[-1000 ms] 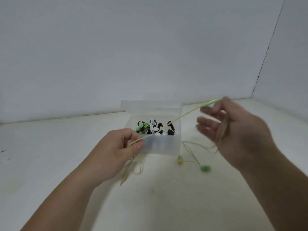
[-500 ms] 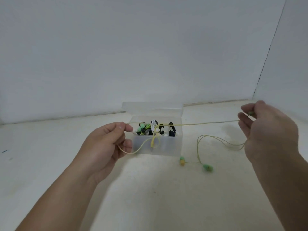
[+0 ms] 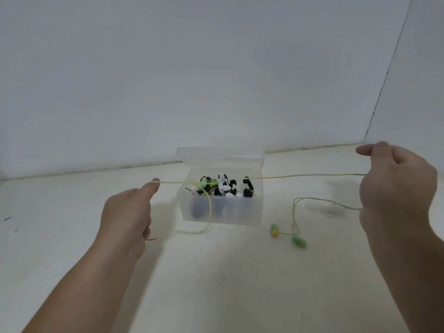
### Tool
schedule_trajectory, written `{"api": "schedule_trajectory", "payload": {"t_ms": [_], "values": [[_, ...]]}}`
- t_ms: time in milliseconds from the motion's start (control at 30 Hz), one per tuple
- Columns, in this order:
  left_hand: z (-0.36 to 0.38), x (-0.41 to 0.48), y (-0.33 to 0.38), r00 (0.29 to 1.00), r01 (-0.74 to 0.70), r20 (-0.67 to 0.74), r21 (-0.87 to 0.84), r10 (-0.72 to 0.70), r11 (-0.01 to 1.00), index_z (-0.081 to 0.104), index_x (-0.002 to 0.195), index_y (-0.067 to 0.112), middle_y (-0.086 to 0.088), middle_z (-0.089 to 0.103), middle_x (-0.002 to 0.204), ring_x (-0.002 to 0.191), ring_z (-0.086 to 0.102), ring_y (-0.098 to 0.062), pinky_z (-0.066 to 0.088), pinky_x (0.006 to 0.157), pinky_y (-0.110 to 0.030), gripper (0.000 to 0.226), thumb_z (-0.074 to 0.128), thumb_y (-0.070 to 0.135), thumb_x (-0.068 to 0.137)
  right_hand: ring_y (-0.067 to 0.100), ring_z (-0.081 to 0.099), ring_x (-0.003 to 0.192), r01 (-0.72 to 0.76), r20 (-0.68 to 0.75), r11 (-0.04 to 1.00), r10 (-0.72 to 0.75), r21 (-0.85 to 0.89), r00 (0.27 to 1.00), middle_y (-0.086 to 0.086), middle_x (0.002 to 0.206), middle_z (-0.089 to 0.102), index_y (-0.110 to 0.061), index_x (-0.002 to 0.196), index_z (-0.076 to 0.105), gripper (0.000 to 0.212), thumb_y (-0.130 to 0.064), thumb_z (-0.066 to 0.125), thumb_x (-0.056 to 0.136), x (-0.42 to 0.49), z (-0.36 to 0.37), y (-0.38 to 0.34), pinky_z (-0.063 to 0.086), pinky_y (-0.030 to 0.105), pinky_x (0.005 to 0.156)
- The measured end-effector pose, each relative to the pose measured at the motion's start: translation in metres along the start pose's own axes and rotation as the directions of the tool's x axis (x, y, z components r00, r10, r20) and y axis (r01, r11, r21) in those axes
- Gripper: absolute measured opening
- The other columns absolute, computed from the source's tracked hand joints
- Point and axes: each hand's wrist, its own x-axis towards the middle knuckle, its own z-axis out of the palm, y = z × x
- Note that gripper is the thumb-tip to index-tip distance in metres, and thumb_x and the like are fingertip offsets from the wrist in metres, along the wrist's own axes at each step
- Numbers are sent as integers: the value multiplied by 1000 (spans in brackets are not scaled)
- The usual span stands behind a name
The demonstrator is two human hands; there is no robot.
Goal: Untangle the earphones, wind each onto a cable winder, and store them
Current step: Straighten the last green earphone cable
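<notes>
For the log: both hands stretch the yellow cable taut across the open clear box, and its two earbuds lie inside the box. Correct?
The head view shows the earbuds on the table right of the clear box, not inside it. Otherwise right: the left hand and right hand stretch the yellow cable across the open box.

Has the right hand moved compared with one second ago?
Yes. The right hand has moved to the right, away from the clear storage box, pulling the yellow-green earphone cable taut above it.
</notes>
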Motion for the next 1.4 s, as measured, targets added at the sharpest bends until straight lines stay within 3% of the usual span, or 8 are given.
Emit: {"api": "schedule_trajectory", "payload": {"t_ms": [100,267,467,633,833,1033,1167,1400], "values": [[-11,11,-5,930,-293,-63,470,362,833,34,54,15,1,32,48,48,29,-24,27,55,-29,45,75,19,72,17,35,49,-28,-17,1000,28,9,999,-11,43,35,-33,67,69,37,-42,43,91,4,-4,1,31,33,60],[-10,15,-9,872,-474,341,411,351,778,50,57,14,10,36,47,50,35,-18,29,54,-26,21,70,13,63,20,68,66,-97,158,995,91,30,983,-4,77,64,-21,70,67,35,-27,48,98,11,-1,1,47,32,72],[-7,-18,-7,152,-317,976,196,-154,928,70,98,7,-11,43,64,49,41,-16,35,46,-21,63,62,68,82,28,69,51,-104,352,955,202,-279,914,6,84,68,-11,73,66,33,-25,49,98,14,3,20,55,47,72],[7,-23,-9,494,-336,869,221,-28,916,76,76,5,-13,67,73,67,63,-21,55,62,-32,60,50,54,96,29,68,52,-57,453,884,292,-464,843,14,72,64,-4,74,63,33,-20,46,99,13,6,34,50,36,58],[12,-11,-13,763,-597,522,344,381,725,47,50,10,-2,37,46,42,31,-12,28,46,-25,55,60,37,95,29,56,64,144,580,811,269,-567,769,13,65,59,-6,64,58,40,-17,44,100,13,11,47,51,45,72],[11,-6,-23,729,-598,661,489,177,635,70,72,21,4,66,66,55,59,-9,54,66,-39,37,54,43,96,20,43,62,344,601,692,160,-634,783,8,69,50,-6,67,48,39,-20,38,103,14,12,53,28,32,53],[17,-14,-20,718,-660,581,393,384,640,67,70,25,-6,63,64,51,54,-16,46,56,-33,31,55,35,97,19,48,61,264,666,906,27,-332,746,10,71,58,-4,70,59,41,-19,41,104,4,9,29,36,33,59],[29,-35,-12,748,-274,598,-118,288,955,71,103,14,-8,64,89,59,54,-22,48,52,-27,31,46,32,100,24,45,66,-245,960,944,-166,220,224,14,89,71,-18,59,58,35,-25,45,91,-54,6,-24,41,26,60]]}}
